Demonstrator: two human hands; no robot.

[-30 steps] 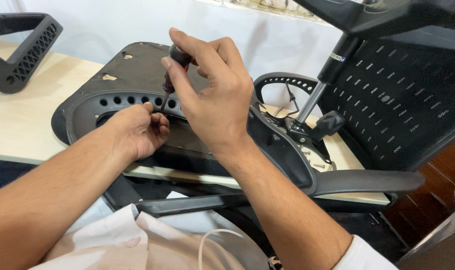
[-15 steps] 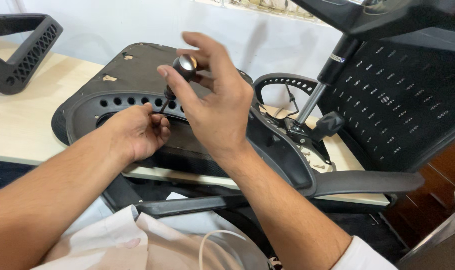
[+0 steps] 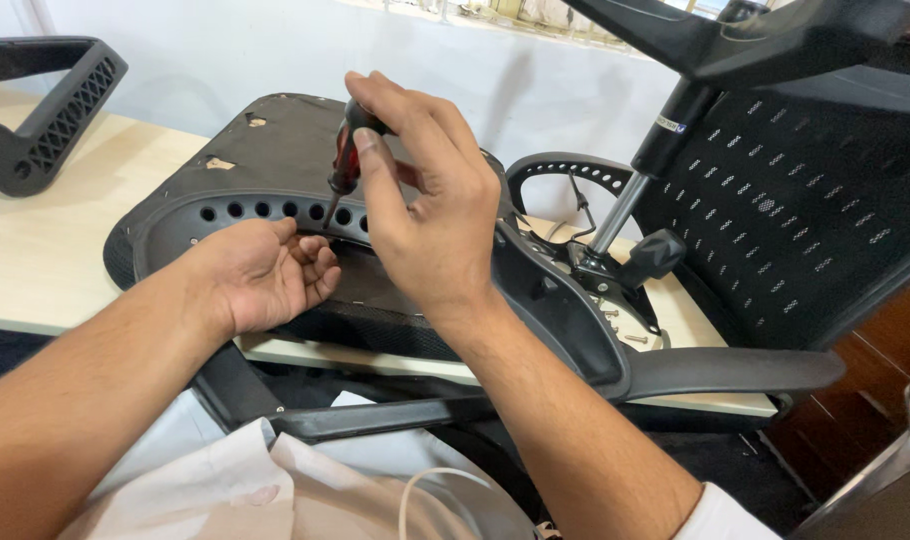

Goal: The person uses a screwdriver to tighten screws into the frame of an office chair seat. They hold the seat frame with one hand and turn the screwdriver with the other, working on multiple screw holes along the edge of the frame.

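Black plastic chair seat shell lay upside down on the pale table, row of round holes facing the person. Screwdriver stood near upright, slightly tilted, tip down at that row, handle up in the right hand, fingers pinched narrow around its top. Left hand sat just below the tip, fingers curled; contents not visible.

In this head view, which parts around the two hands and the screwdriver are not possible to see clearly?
- Tip of the red-and-black-handled screwdriver: hidden, head view, behind the left hand fingers; any screw there cannot be seen.
- Right hand palm side: turned away from the camera.
- Black plastic chair seat underside: near part covered by both hands.
- Black perforated armrest piece: cut off by the left edge.
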